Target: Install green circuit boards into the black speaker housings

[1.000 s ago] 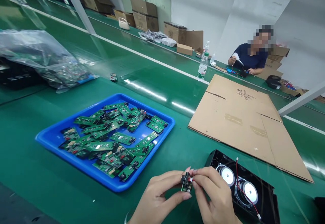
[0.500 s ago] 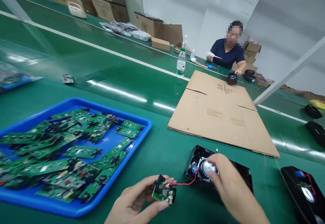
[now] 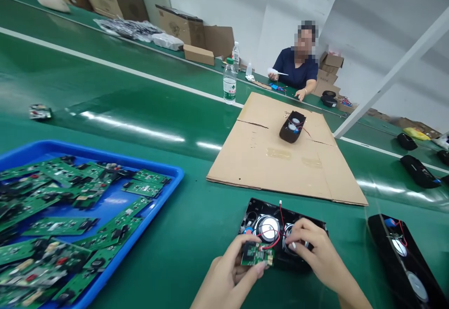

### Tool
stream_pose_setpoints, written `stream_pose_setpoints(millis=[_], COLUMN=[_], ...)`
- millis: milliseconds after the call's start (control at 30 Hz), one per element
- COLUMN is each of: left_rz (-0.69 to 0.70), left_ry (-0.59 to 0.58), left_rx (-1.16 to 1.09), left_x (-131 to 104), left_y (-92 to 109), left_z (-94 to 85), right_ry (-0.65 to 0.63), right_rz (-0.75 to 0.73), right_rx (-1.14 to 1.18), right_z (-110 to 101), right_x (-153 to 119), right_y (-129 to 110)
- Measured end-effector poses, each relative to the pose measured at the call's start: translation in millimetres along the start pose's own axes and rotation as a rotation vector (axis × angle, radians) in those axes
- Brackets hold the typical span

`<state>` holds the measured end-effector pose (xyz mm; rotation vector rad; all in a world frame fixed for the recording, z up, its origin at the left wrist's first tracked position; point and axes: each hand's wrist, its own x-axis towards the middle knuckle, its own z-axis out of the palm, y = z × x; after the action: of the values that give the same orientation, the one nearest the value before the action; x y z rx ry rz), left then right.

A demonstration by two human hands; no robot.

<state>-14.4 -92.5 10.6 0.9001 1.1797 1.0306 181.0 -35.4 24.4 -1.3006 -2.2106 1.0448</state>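
Observation:
My left hand (image 3: 235, 271) is closed on a small green circuit board (image 3: 257, 254), gripping its edges between thumb and fingers. A red wire (image 3: 275, 243) runs from the board toward an open black speaker housing (image 3: 252, 211) just behind it. Inside the housing sits a round silver speaker driver (image 3: 269, 228), with a second driver (image 3: 288, 234) partly covered by my right hand (image 3: 314, 248). That hand's fingers are pinched over the second driver; what they hold, if anything, is hidden. A thin wire with a white connector (image 3: 280, 202) sticks up from the housing.
A blue tray (image 3: 177, 178) of green circuit boards lies left. Ahead, a cardboard sheet (image 3: 245, 164) carries another black speaker housing (image 3: 293, 126). More housings (image 3: 403, 262) lie right. A water bottle (image 3: 229, 84) stands near the sheet. A co-worker (image 3: 298, 66) sits across the bench.
My left hand has brought the board against the housing's near edge. My right hand has shifted from the left driver to the right one. The co-worker's housing has come onto the cardboard, released.

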Motion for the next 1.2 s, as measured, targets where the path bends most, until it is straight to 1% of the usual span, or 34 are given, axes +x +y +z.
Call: stream_pose_setpoints(millis=[100, 200, 267, 400, 600, 733, 800, 867, 967, 1067, 1133, 1200], left_rz=[0.096, 0.197, 0.214, 0.231, 0.33, 0.419, 0.411, 0.38, 0.349, 0.346, 0.357, 0.382], left_ry=[0.026, 0.056, 0.063, 0.088, 0.116, 0.137, 0.113, 0.068, -0.004, -0.036, -0.021, -0.003], left_rx=[0.167, 0.328, 0.362, 0.412, 0.555, 0.676, 0.713, 0.723, 0.707, 0.691, 0.694, 0.703], left_x=[16.5, 28.6, 31.3, 28.0, 24.9, 24.2, 23.5, 23.2, 23.5, 23.5, 23.2, 23.3], left_y=[0.9, -1.7, -4.8, -11.4, -21.6, -21.4, -16.8, -10.9, -3.6, -0.8, -1.1, -2.6], left_z=[9.3, 10.7, 10.1, 9.0, 6.4, 6.5, 6.6, 6.0, 4.1, 2.4, 2.0, 1.9], right_ry=[0.146, 0.208, 0.219, 0.223, 0.283, 0.269, 0.269, 0.287, 0.3, 0.213, 0.156, 0.138], right_rz=[-0.008, -0.022, -0.087, -0.2, -0.322, -0.435, -0.438, -0.41, -0.306, -0.235, -0.243, -0.246], right_rx=[0.036, 0.06, -0.001, -0.221, -0.444, -0.583, -0.615, -0.585, -0.42, -0.291, -0.284, -0.293], right_z=[7.8, 18.1, 24.5, 34.5, 42.2, 45.0, 45.9, 45.6, 41.6, 35.5, 32.9, 32.3], right_x=[10.4, 15.0, 14.8, 12.5, 14.1, 14.0, 12.9, 11.6, 10.9, 11.5, 11.7, 11.1], right_y=[3.3, 3.4, 3.2, 4.6, 5.9, 6.8, 8.0, 8.5, 6.5, 2.5, 0.4, -0.5])
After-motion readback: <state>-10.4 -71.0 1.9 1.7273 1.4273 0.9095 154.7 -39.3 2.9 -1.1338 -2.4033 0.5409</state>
